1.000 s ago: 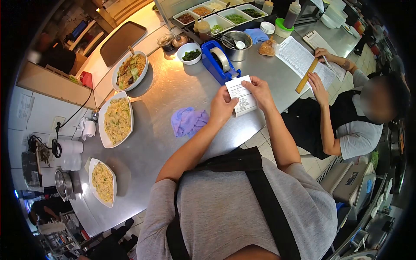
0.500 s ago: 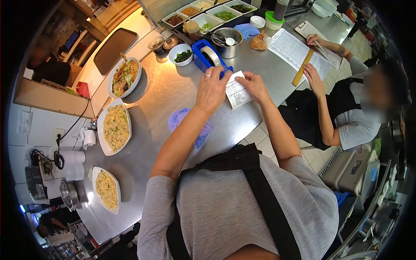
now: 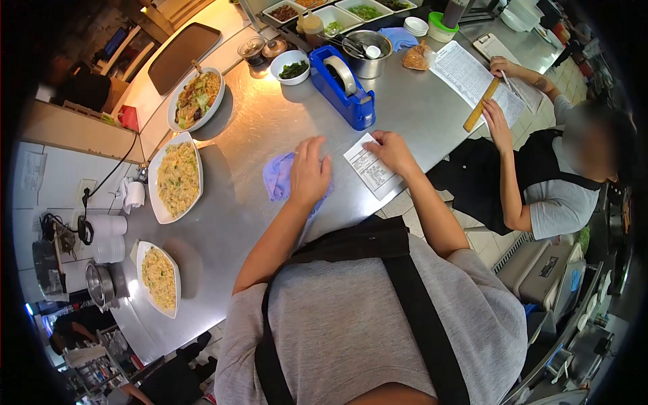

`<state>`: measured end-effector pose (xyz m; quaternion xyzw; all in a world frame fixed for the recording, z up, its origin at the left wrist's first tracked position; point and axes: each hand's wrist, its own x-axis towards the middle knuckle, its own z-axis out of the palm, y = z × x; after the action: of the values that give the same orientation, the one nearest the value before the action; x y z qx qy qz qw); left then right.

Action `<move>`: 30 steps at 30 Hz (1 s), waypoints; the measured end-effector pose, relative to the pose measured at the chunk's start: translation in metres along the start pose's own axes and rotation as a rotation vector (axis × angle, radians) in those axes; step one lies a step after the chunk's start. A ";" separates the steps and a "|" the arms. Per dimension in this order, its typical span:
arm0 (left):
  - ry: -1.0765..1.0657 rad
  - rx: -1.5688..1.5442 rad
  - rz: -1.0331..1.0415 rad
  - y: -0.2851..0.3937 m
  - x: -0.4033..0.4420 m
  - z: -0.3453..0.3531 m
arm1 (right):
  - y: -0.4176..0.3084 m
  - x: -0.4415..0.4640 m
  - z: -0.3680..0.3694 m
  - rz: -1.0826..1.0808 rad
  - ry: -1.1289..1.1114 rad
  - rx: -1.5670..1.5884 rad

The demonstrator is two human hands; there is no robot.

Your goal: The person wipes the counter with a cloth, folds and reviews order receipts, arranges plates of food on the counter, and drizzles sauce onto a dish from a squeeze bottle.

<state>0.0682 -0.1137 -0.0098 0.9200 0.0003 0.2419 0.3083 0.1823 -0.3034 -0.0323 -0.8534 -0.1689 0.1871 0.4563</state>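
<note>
A small printed receipt (image 3: 366, 167) is pinched by its upper right corner in my right hand (image 3: 393, 152), near the steel counter's front edge. My left hand (image 3: 310, 172) holds nothing, its fingers stretched out and the thumb apart, above a crumpled purple cloth (image 3: 278, 179). Just beyond the receipt stands a blue tape dispenser (image 3: 342, 91) with a roll of tape. To the left are two white dishes of fried rice, a larger one (image 3: 177, 179) and a smaller one (image 3: 159, 280). A bowl of noodles with vegetables (image 3: 197, 100) sits behind them.
Beyond the dispenser are a bowl of dark greens (image 3: 291, 67), a steel pot (image 3: 374, 64) and a bag of brown food (image 3: 417, 57). A brown tray (image 3: 183, 59) lies on the back ledge. On the right, a co-worker (image 3: 540, 169) holds a wooden ruler (image 3: 482, 104) over printed sheets (image 3: 462, 71).
My left hand has let go of the receipt and moved down and left, from beside the dispenser to over the cloth. My right hand still holds the receipt, now tilted and slightly lower.
</note>
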 end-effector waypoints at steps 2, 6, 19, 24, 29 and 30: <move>-0.112 0.072 0.029 -0.009 -0.016 -0.008 | 0.002 0.005 0.009 -0.021 0.054 -0.064; -0.230 0.248 -0.028 -0.027 -0.026 -0.025 | -0.007 0.003 0.017 -0.089 0.131 -0.287; -0.335 0.212 0.153 0.008 0.012 0.028 | -0.015 -0.016 0.007 -0.234 0.315 -0.550; -0.245 0.202 0.161 0.005 0.007 0.030 | -0.007 -0.042 -0.003 -0.464 0.249 -0.531; -0.265 0.012 0.162 -0.006 -0.010 0.036 | 0.000 -0.068 0.006 -0.655 0.159 -0.491; -0.269 0.031 0.156 -0.001 -0.015 0.033 | 0.000 -0.069 0.006 -0.653 0.158 -0.492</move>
<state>0.0698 -0.1338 -0.0395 0.9460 -0.1089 0.1395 0.2717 0.1196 -0.3306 -0.0235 -0.8504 -0.4348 -0.0792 0.2856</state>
